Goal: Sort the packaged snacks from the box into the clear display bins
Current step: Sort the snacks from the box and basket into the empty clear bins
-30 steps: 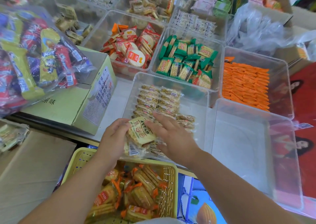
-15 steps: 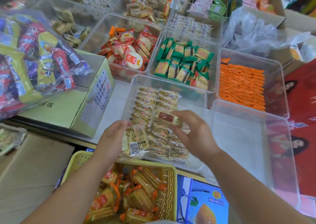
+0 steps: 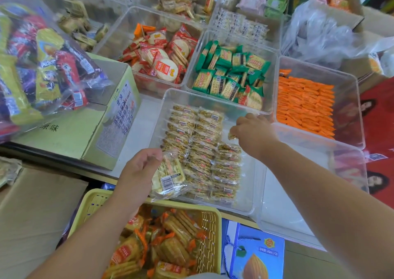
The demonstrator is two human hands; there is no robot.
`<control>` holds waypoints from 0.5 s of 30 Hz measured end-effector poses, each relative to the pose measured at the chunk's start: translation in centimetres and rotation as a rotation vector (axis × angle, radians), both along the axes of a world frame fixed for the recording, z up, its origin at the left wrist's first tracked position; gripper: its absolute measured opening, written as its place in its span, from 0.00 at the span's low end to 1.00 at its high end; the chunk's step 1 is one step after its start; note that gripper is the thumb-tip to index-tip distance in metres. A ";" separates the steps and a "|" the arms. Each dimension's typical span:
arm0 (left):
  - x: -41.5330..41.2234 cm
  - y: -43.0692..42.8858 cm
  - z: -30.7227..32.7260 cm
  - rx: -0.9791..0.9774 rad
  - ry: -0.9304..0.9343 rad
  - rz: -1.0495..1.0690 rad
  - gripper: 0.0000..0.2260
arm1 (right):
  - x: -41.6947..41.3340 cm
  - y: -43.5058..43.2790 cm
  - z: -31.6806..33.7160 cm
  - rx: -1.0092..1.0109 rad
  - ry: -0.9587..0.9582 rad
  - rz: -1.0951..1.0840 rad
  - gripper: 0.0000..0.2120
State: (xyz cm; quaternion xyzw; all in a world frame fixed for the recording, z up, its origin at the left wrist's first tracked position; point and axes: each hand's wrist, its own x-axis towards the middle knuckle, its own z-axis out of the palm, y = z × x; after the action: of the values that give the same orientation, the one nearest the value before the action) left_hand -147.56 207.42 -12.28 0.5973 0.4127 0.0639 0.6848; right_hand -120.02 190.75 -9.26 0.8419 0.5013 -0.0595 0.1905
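**Snack packets going into the near bin, third row barely begun**

The snack packets lie in rows in the near clear bin. The right hand pinches one packet over the bare right part; the left hand clasps a small stack at the bin's near-left corner. The loosely held stack could slip and knock the rows askew. A barcode shows; the green carton reads "原味".

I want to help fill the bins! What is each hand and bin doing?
Left hand: holding clear-wrapped cracker packets.
Right hand: pinching one small packet over the bin.
Clear plastic middle bin: partly filled, neat rows.
Clear plastic right bin: empty.
Yellow plastic basket: holding orange-wrapped crackers.
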 end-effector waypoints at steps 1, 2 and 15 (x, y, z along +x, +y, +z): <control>-0.1 0.0 -0.1 0.003 0.000 -0.004 0.05 | 0.2 0.4 -0.4 -0.026 0.034 -0.047 0.20; -0.1 0.1 -0.1 0.011 0.001 -0.005 0.05 | 0.3 0.8 -0.8 -0.043 0.082 -0.107 0.19; -0.3 -0.1 -0.2 0.097 0.008 -0.001 0.06 | 1.0 3.2 -5.5 -0.189 0.382 -0.390 0.11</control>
State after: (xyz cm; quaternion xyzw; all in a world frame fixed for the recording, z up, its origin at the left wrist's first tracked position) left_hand -147.84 207.34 -12.52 0.6302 0.4117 0.0809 0.6533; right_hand -119.05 193.97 -14.75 0.8745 0.3491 -0.2988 0.1553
